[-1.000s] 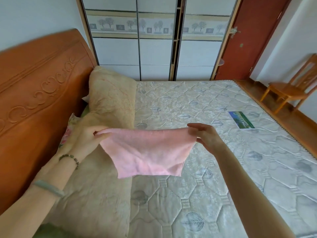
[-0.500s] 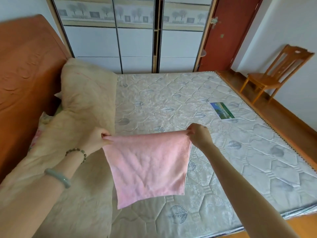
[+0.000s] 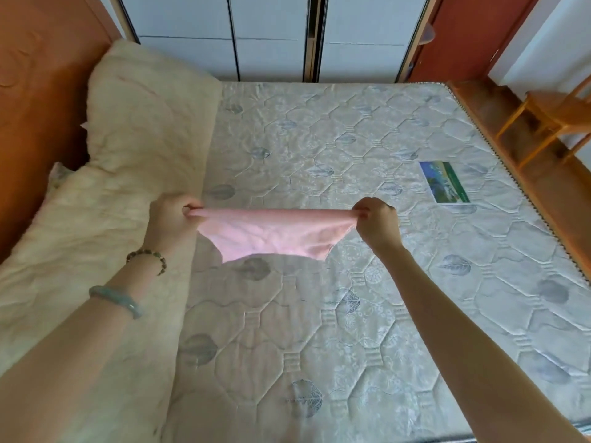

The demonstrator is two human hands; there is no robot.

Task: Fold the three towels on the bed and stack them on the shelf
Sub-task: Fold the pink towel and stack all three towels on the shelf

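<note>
A pink towel (image 3: 271, 233) is stretched between my two hands a little above the quilted mattress (image 3: 351, 314). My left hand (image 3: 172, 215) pinches its left top corner and my right hand (image 3: 375, 220) pinches the right top corner. The cloth sags below the taut top edge and its shadow falls on the mattress under it. No other towel and no shelf is in view.
A cream quilt (image 3: 128, 155) lies along the left of the bed against the orange wooden headboard (image 3: 38, 75). White wardrobe doors (image 3: 271, 36) stand behind the bed. A wooden chair (image 3: 550, 119) is at the right, and a green label (image 3: 444, 182) sits on the mattress.
The head has tilted down toward the bed. The towel, earlier hanging long from my hands, is now lowered toward the mattress and looks shorter, with my hands further apart.
</note>
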